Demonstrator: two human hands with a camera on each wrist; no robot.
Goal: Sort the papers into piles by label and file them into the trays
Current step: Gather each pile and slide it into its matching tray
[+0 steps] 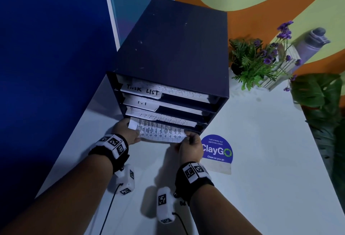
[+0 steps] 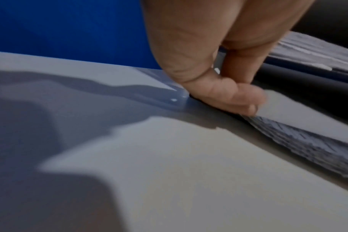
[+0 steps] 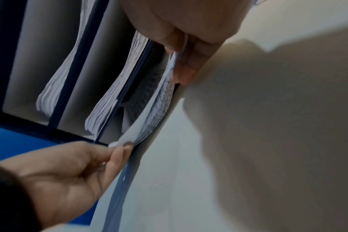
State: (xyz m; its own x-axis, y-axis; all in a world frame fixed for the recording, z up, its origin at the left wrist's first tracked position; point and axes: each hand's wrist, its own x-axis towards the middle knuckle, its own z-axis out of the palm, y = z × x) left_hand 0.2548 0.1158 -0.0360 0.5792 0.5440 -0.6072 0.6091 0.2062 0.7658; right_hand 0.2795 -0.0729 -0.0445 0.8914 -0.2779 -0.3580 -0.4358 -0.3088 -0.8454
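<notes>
We hold the last stack of papers (image 1: 160, 132) by its near corners, our left hand (image 1: 128, 132) pinching one end and our right hand (image 1: 190, 145) the other, each grip closed on the sheets, which lie just ahead of our fingers, half into the bottom slot of the dark tray unit (image 1: 173, 48) on the white bench (image 1: 261, 160). The three trays above our grips already carry papers, the top one labelled "TASK LIST", and we see no loose sheets on the bench. We judge the sorting finished and the filing nearly so: only pushing this stack fully home seems left.
</notes>
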